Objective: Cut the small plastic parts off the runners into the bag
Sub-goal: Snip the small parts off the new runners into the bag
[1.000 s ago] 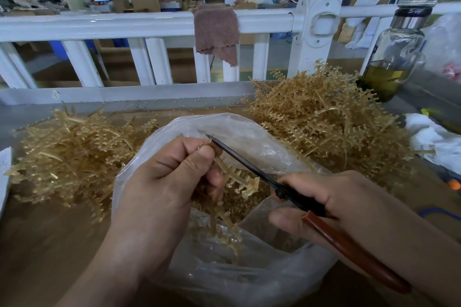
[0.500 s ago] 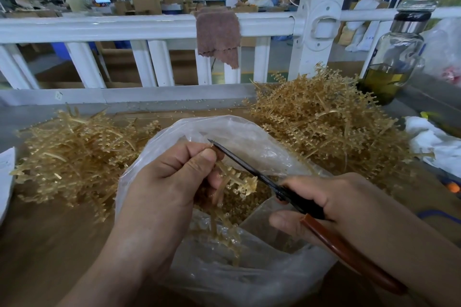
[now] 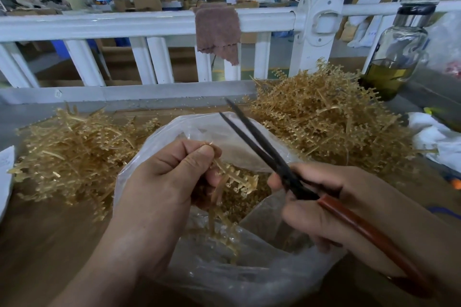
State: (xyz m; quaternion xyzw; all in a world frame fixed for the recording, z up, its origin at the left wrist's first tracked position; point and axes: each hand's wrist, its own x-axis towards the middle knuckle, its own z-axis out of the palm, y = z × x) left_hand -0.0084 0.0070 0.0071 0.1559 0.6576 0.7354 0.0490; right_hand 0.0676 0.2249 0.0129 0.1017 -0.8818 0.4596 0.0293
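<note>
A person's left hand (image 3: 169,182) pinched an amber plastic runner (image 3: 233,176) between thumb and curled fingers, holding it over the open mouth of a clear plastic bag (image 3: 249,279). Small parts lined the runner's branches, and it hung down into the bag above a layer of loose cut parts (image 3: 252,203). The right hand (image 3: 336,204) gripped black-bladed scissors (image 3: 284,172) with a reddish-brown handle. Their blades were spread apart, pointing up and away, clear of the runner. Heaps of amber runners lay on the table on both sides of the bag, a left heap (image 3: 74,152) and a taller right heap (image 3: 324,119). Behind stood a white railing (image 3: 124,25) draped with a brown cloth (image 3: 217,30), and a glass bottle (image 3: 399,52) at far right.
</note>
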